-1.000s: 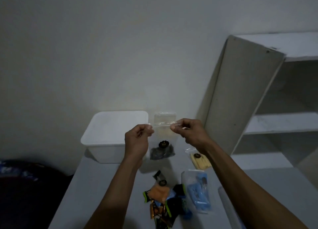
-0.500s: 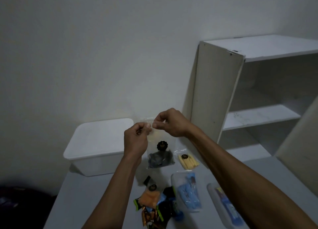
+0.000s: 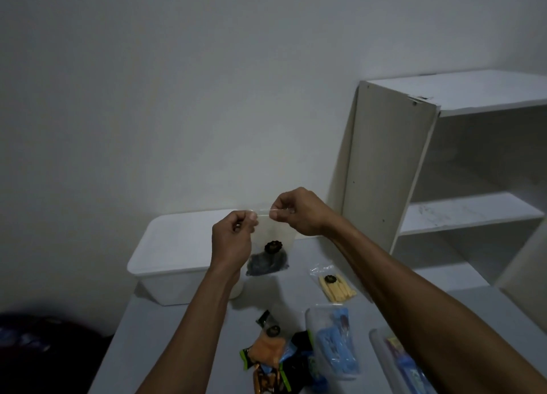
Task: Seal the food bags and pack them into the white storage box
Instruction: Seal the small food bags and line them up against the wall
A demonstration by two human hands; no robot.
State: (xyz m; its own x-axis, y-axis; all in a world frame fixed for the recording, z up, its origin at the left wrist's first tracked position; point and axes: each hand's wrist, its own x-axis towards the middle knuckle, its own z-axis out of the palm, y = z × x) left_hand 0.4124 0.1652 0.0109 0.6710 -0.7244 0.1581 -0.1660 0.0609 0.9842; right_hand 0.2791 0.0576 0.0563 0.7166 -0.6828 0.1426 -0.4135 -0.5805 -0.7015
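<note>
I hold a clear zip bag (image 3: 270, 256) with dark food at its bottom up above the table. My left hand (image 3: 233, 239) pinches the left end of its top strip and my right hand (image 3: 297, 213) pinches the right end, the two hands close together. Behind the bag stands the white storage box (image 3: 177, 245) with its lid on. On the table lie a bag of yellow sticks (image 3: 336, 287), a bag of orange food (image 3: 268, 347) and a bag of blue pieces (image 3: 334, 343).
A white open shelf unit (image 3: 444, 186) stands at the right, close to my right arm. Dark and green snack packets (image 3: 296, 367) are heaped at the near edge, with another clear bag (image 3: 396, 361) at the right. A dark object (image 3: 35, 343) sits low left.
My right hand slid along the bag's top toward the left hand, then drew slightly apart again. The view swung left, bringing more of the shelf unit into sight.
</note>
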